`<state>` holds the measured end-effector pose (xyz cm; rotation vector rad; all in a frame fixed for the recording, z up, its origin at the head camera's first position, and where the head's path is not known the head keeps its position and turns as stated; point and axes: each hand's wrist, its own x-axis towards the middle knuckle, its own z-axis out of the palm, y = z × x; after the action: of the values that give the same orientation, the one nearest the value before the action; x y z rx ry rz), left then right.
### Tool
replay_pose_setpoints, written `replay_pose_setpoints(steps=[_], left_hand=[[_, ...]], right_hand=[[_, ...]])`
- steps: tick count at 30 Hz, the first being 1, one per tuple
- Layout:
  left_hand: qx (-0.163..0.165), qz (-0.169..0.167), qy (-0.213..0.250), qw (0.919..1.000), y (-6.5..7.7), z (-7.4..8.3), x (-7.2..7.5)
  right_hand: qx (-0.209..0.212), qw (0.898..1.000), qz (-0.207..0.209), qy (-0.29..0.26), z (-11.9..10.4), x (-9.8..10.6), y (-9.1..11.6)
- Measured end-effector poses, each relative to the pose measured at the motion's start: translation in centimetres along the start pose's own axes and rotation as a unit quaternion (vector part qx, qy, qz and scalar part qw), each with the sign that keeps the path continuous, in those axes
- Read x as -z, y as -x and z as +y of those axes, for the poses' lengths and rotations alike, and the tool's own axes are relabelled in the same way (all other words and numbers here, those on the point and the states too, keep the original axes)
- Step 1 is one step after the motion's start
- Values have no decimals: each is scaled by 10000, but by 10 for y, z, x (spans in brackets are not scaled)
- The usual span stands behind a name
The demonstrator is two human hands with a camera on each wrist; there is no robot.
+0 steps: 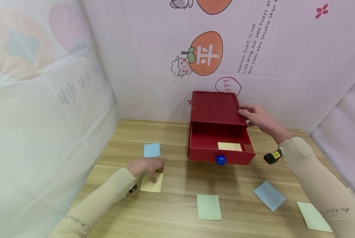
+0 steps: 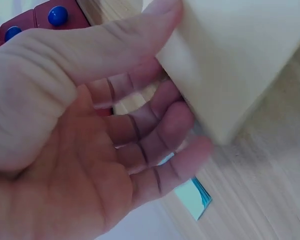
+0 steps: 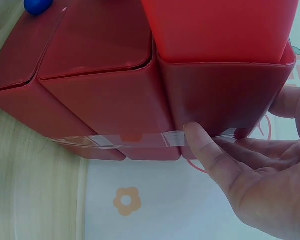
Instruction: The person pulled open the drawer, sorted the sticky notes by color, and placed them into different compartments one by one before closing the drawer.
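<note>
In the head view, a red drawer cabinet (image 1: 214,107) stands against the back wall, its top drawer (image 1: 204,155) pulled out by the blue knob's side. A yellow sticky note (image 1: 229,146) lies inside that drawer. My right hand (image 1: 259,117) holds the cabinet's upper right side; the right wrist view shows its fingers (image 3: 207,145) against the side wall and round the back. At the left, my left hand (image 1: 146,167) pinches a yellow sticky note (image 1: 151,185). In the left wrist view the thumb lies over this note (image 2: 225,60), which is tilted off the wooden surface.
A blue note (image 1: 152,150) lies beyond my left hand. In front of the cabinet are a green note (image 1: 209,207) and another blue note (image 1: 269,195). A second green note (image 1: 312,216) is partly under my right forearm. Printed white cloth (image 1: 153,92) walls the table in.
</note>
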<state>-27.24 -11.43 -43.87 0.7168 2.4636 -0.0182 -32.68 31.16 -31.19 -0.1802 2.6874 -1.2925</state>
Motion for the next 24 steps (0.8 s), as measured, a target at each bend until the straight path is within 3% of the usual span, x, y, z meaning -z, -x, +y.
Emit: replay_pose_setpoints(steps=[14,24], left_hand=[[61,-264,98,9996,-5,1,4],[-531,-1,165,9985,-5,-7,12]], right_hand=[[18,10000,-31,-7,1,1,0],[-77,9993,-111,-346,-1,1,1]])
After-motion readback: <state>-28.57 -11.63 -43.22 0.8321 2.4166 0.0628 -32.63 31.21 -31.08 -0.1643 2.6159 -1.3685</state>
